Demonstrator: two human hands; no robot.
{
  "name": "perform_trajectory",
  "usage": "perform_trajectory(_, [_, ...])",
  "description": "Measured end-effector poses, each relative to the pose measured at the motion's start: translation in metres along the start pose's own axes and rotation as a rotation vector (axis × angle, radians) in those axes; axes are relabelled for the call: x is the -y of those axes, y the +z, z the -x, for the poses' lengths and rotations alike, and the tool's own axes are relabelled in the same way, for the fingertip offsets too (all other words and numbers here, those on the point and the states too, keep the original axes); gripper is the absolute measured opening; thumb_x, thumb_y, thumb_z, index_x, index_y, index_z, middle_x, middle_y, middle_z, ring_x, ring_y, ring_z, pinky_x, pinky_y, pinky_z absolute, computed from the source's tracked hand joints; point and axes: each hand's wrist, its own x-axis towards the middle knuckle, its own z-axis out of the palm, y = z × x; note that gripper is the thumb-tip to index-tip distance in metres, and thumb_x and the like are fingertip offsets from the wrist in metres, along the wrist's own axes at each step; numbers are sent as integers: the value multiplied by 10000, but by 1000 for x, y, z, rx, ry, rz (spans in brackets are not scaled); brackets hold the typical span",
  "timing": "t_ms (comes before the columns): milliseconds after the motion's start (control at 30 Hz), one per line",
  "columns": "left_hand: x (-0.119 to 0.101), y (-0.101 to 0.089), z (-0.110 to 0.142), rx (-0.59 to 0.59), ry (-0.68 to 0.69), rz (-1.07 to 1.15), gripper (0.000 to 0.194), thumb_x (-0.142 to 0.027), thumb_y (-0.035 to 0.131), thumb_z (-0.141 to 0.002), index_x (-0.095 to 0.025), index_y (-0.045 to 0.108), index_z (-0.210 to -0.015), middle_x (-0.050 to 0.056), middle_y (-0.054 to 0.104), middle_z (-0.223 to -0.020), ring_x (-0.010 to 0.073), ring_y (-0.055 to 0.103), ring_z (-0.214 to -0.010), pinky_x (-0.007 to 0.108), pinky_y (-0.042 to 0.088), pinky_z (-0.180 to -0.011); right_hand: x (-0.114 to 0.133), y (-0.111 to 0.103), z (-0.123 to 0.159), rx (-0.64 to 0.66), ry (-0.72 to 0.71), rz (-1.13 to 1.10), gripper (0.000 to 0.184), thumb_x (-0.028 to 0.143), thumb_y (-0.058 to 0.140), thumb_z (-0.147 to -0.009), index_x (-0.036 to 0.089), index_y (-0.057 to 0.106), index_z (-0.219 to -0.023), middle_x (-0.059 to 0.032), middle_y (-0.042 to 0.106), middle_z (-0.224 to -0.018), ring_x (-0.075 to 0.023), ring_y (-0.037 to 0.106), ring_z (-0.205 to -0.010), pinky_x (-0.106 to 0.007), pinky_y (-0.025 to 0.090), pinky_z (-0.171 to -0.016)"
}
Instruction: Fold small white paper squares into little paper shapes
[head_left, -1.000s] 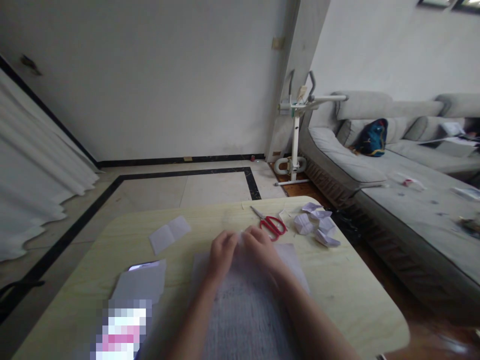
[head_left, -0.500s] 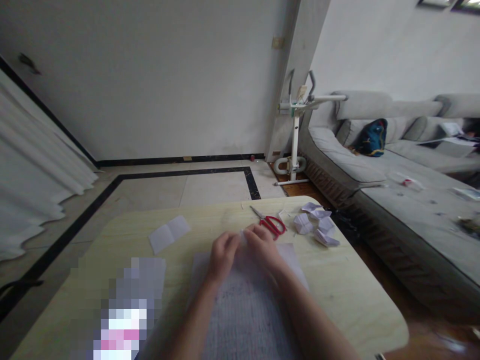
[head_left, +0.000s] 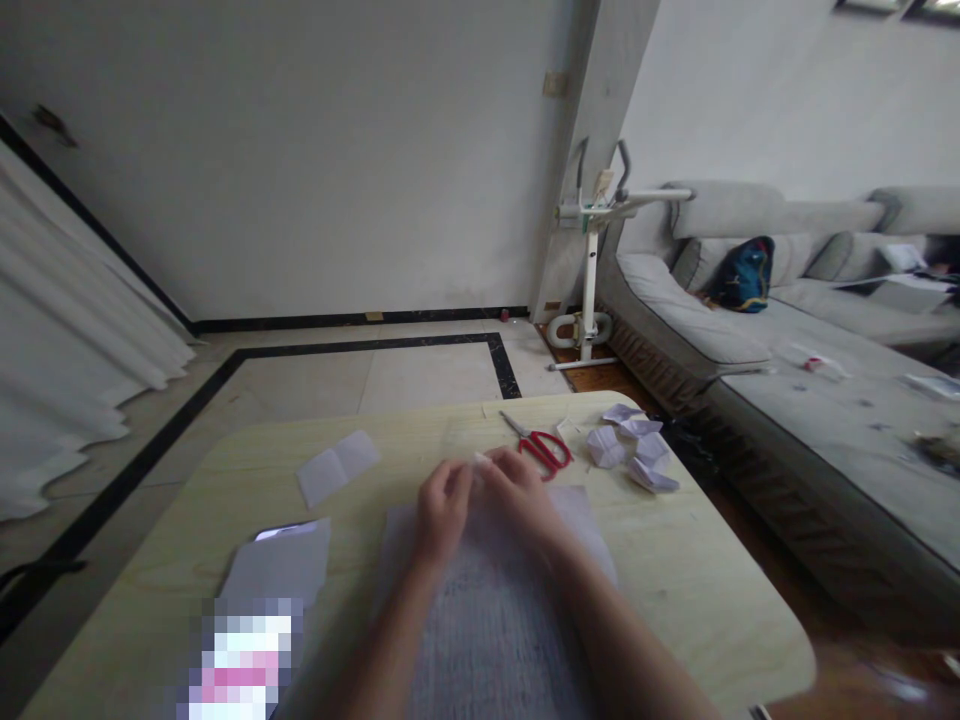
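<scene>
Between my fingertips is a small piece of white paper [head_left: 480, 462], mostly hidden by the fingers. My left hand [head_left: 444, 505] pinches it from the left, and my right hand [head_left: 521, 492] grips it from the right with curled fingers. Both hands are over the far part of a large written sheet [head_left: 495, 630] that lies on the table under my forearms. Just beyond my right hand lie red-handled scissors [head_left: 546, 450], blades pointing away to the left. Several folded paper pieces [head_left: 606, 447] sit to the right of the scissors.
A creased paper slip [head_left: 339, 468] lies at the left of the wooden table [head_left: 720, 600]. Nearer me are a plain paper sheet [head_left: 281, 562] and a pixelated patch. A grey sofa [head_left: 810, 420] stands on the right, with a white exercise machine [head_left: 590, 280] behind the table.
My hands have shifted slightly while keeping hold of the small paper, whose white tip shows more now. The pixelated patch covers less, so the plain sheet at left is visible.
</scene>
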Motion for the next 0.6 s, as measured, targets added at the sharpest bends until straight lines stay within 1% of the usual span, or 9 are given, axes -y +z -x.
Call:
perform_trajectory(67, [0, -1, -3, -25, -31, 11, 260, -391, 534, -842, -158, 603, -748, 11, 613, -665, 150, 567, -633, 216, 431, -571, 3, 1, 1, 9, 2, 50, 197, 324, 563, -825, 174, 539, -699, 9, 535, -662, -138, 504, -638, -238, 395, -581])
perform_trajectory(200, [-4, 0, -6, 13, -67, 38, 275, -411, 551, -825, -150, 635, -797, 37, 661, -726, 173, 613, -692, 231, 462, -610, 2, 0, 1, 39, -30, 94, 207, 310, 524, -846, 177, 516, -688, 9, 520, -660, -140, 496, -643, -243, 386, -582])
perform_trajectory(300, [-6, 0, -5, 32, -63, 29, 281, -416, 565, -816, -149, 647, -780, 33, 662, -710, 167, 611, -672, 229, 460, -606, -1, -1, 1, 65, -32, 129, 212, 325, 495, -867, 181, 506, -713, 3, 520, -690, -148, 501, -669, -250, 389, -596])
perform_trajectory(400, [-4, -3, -4, 21, -33, 7, 278, -408, 573, -814, -153, 643, -726, 17, 646, -665, 153, 590, -637, 221, 447, -591, -2, -1, 1, 90, -21, 120, 221, 337, 479, -880, 189, 491, -716, 10, 508, -693, -144, 492, -667, -247, 389, -595])
perform_trajectory(500, [-1, -4, -5, 24, -9, 10, 287, -406, 578, -814, -155, 631, -686, 2, 622, -623, 138, 566, -600, 210, 432, -565, -2, 0, 1, 83, -10, 93, 231, 341, 498, -873, 190, 490, -698, 18, 502, -672, -138, 485, -641, -245, 390, -589])
perform_trajectory(600, [0, -5, -6, 29, -30, 39, 304, -421, 572, -815, -156, 622, -675, -6, 607, -598, 130, 549, -563, 203, 420, -530, -4, 1, 0, 35, -10, 56, 218, 336, 536, -853, 181, 526, -700, 9, 532, -669, -142, 505, -648, -248, 400, -593])
